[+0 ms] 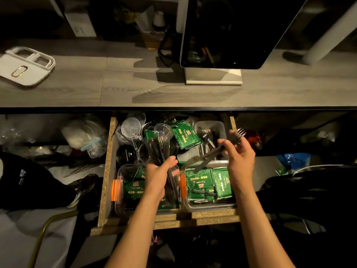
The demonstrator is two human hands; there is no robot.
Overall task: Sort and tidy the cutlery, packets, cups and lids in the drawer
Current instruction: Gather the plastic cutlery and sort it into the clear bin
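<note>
Cutlery fills both of your hands above the open drawer in the lower middle of the frame. Your left hand grips a bundle of dark plastic cutlery, fingers curled round the handles, with a clear plastic spoon sticking up from the bunch. Your right hand pinches a few brown plastic forks, tines raised toward the upper right, handles slanting down to the left.

Below your left hand sits a clear plastic box with orange clips, holding green packets. To its right, a metal tray holds more green packets and a clear spoon. At the back right of the drawer a clear tub contains metal cutlery. Loose green packets lie between that tub and a clutter of clear cups and black lids at the back left.

Above the drawer runs a grey wood-grain table. A white handbag lies at the upper left of the frame, and a dark screen on a white stand stands at the upper right, with a cable and a paper cup behind it. Bags and dark clutter sit under the table on both sides of the drawer.
</note>
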